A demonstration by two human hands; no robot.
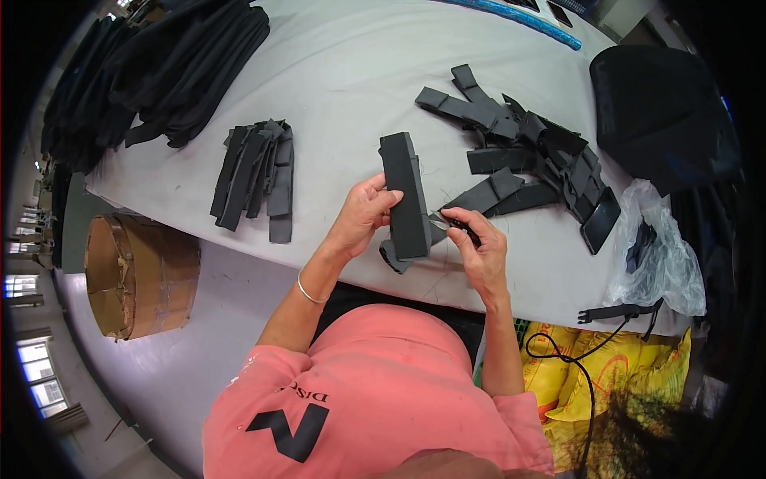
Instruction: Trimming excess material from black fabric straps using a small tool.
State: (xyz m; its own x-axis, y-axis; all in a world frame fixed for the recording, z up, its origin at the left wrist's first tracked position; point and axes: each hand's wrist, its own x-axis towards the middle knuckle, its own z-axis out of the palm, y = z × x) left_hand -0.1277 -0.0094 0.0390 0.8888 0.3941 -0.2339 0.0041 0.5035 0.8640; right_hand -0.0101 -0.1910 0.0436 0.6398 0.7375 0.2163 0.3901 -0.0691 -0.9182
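Note:
My left hand (363, 214) pinches a flat black fabric strip (407, 203) near its middle, thumb on top, and holds it upright above the near edge of the table. A loose end of dark fabric (391, 257) curls out below it. Close by on the right, my right hand (483, 254) grips small thread snips (437, 220) by their dark handles. Their metal tips are beside the strip's lower right edge; whether they touch it I cannot tell. A tangled heap of similar black strips (550, 152) lies to the right, and a neater bundle of strips (254, 176) to the left.
Dark garments (191, 64) are piled at the far left of the white-covered table (343, 96). Along the right are a black padded shape (662, 112), a clear plastic bag (662, 267) and a buckled strap (618, 312). Yellow sacks (606, 371) and a cardboard drum (152, 275) stand below.

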